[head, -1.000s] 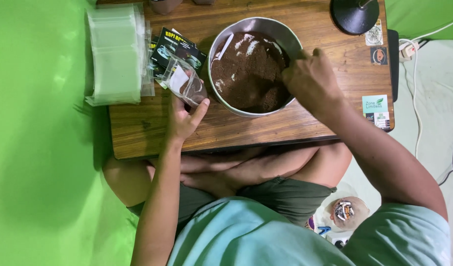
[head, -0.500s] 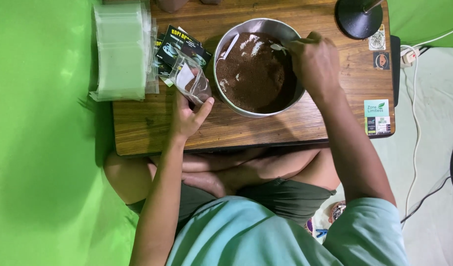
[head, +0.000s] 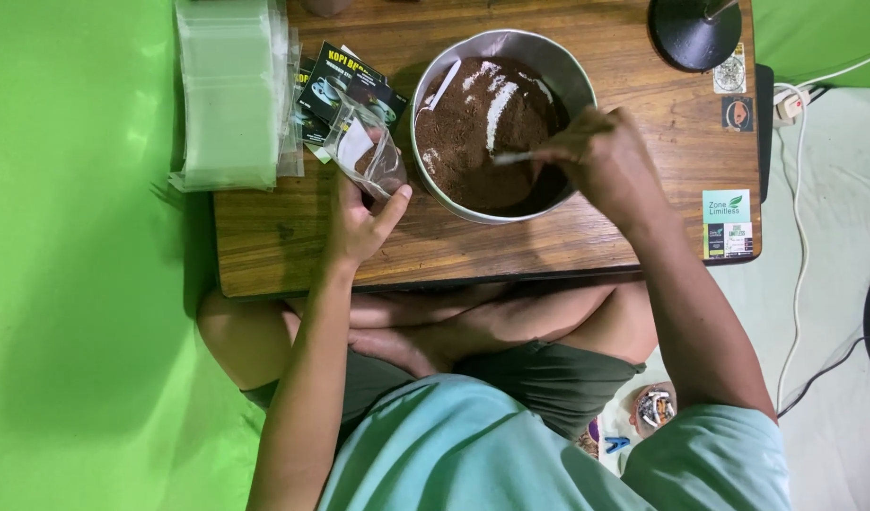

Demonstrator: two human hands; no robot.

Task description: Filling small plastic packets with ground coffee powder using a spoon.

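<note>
Right hand (head: pixel 600 161) spooning in bowl, left hand (head: pixel 359 213) holding small bag upright on tabletop (head: pixel 293 237)

Right hand closed around the handle of a small spoon (head: pixel 515 157), spoon tip in the brown powder (head: pixel 477 132); metal bowl (head: pixel 435 80) sits mid-tabletop, hand over its 3 o'clock rim. Left hand at 9 o'clock of the bowl, fingers curled around a small clear bag (head: pixel 367 156) partly filled with brown powder, thumb spread toward the bowl; bag just beside the rim, touching or not I cannot tell. Dark printed packets (head: pixel 345 85) at 12 o'clock of the bag, stack of empty clear bags (head: pixel 228 95) at 9 o'clock of them on the tabletop edge. Black round lamp base (head: pixel 695 28) at 2 o'clock of the bowl, stickers (head: pixel 728 222) near the tabletop's right edge
</note>
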